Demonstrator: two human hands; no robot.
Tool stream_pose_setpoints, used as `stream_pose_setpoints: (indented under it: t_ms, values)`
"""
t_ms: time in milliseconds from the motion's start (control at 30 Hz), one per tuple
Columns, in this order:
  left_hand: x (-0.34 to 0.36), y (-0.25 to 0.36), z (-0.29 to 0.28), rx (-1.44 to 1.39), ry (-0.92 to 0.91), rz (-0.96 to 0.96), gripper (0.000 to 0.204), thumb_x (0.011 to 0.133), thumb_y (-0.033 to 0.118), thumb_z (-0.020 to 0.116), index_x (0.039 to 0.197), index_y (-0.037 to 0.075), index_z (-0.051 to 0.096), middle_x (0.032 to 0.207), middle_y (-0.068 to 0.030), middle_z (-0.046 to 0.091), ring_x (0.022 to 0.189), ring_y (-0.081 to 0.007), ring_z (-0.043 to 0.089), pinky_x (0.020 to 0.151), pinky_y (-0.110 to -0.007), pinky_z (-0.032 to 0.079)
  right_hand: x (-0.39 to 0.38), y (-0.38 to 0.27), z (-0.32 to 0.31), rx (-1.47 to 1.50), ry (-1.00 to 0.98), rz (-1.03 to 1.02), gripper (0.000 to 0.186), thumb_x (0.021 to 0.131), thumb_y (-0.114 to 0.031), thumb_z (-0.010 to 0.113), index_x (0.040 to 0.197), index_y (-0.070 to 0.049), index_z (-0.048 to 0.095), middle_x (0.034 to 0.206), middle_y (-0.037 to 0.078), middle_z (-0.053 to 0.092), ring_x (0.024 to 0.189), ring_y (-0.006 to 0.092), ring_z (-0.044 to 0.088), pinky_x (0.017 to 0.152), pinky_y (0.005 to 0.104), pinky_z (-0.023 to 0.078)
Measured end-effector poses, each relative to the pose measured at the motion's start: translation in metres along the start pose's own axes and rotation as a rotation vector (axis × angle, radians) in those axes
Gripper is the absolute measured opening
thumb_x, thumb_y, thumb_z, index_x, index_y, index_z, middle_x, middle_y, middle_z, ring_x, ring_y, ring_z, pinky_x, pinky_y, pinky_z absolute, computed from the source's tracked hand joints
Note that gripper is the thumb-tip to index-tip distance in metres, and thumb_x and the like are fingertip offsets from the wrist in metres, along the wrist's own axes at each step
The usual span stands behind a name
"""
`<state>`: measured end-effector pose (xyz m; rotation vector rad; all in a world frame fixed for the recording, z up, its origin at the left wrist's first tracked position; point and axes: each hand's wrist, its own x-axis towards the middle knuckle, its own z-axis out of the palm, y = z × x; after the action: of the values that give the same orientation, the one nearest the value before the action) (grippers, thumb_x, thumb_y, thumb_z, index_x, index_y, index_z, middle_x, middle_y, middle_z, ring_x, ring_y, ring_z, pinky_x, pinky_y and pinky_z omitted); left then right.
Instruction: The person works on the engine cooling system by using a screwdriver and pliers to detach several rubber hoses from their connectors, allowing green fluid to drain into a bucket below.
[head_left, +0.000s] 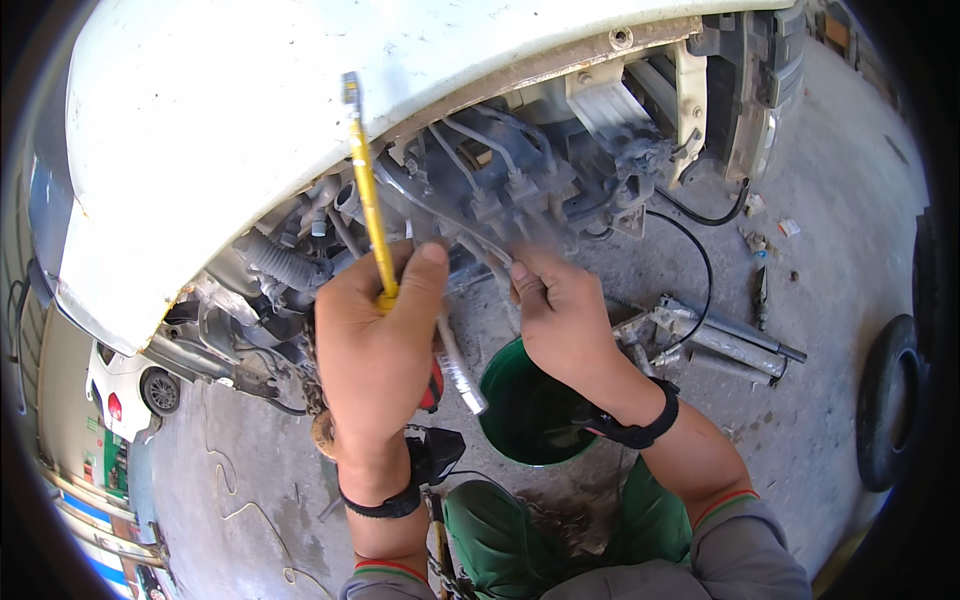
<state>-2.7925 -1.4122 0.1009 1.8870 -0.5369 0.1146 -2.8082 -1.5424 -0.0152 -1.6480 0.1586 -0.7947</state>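
My left hand (375,345) is closed around a slim yellow rod-shaped tool (370,200), which stands nearly upright and has a grey metal end. A silver metal bar (461,375) with a socket-like end and a red-and-black piece (433,387) stick out below this hand; I cannot tell how they join the tool. My right hand (565,315) pinches the end of a thin grey pipe (440,212) that curves down from the vehicle's dusty underparts (515,190). Motion smears its fingertips. Both hands are in front of these parts, below the white body panel (240,110).
A green bucket (505,400) with dark liquid stands on the concrete below my hands. Right of it lies a metal jack-like device (720,345) with a black hose (708,265). A tyre (888,403) rests farther right. A white car (130,390) stands at the left.
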Motion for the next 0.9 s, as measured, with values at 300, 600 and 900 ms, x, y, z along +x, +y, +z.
stream_pose_setpoints:
  t_ms: [300, 600, 900]
  values:
    - [0.009, -0.023, 0.026, 0.094, 0.125, 0.108, 0.029, 0.096, 0.017, 0.064, 0.077, -0.005, 0.061, 0.057, 0.0013, 0.048, 0.056, -0.006, 0.038, 0.048, -0.028, 0.033, 0.024, 0.012, 0.012, 0.039, 0.052, -0.166, 0.018, 0.096, -0.005, 0.054, 0.109, -0.001, 0.066, 0.077, 0.026, 0.061, 0.068, 0.0421, 0.062, 0.06, 0.0395, 0.047]
    - [0.009, -0.038, 0.044, 0.019, 0.156, 0.175, 0.025, 0.098, 0.016, 0.061, 0.085, -0.006, 0.059, 0.06, -0.007, 0.057, 0.056, -0.0104, 0.05, 0.052, -0.03, 0.041, 0.039, -0.003, -0.026, 0.19, -0.365, 0.183, 0.035, 0.094, -0.018, 0.055, 0.119, 0.005, 0.063, 0.088, 0.018, 0.067, 0.083, 0.0196, 0.062, 0.074, 0.0364, 0.048]
    - [0.008, -0.034, 0.047, -0.031, 0.189, 0.143, 0.028, 0.097, 0.019, 0.06, 0.089, -0.008, 0.06, 0.063, -0.0146, 0.062, 0.059, -0.0172, 0.06, 0.057, -0.033, 0.047, 0.036, -0.016, -0.048, -0.046, -0.703, -0.151, 0.116, 0.068, -0.041, 0.081, 0.148, 0.018, 0.022, 0.137, 0.032, 0.049, 0.115, 0.0369, 0.058, 0.101, 0.039, 0.045]
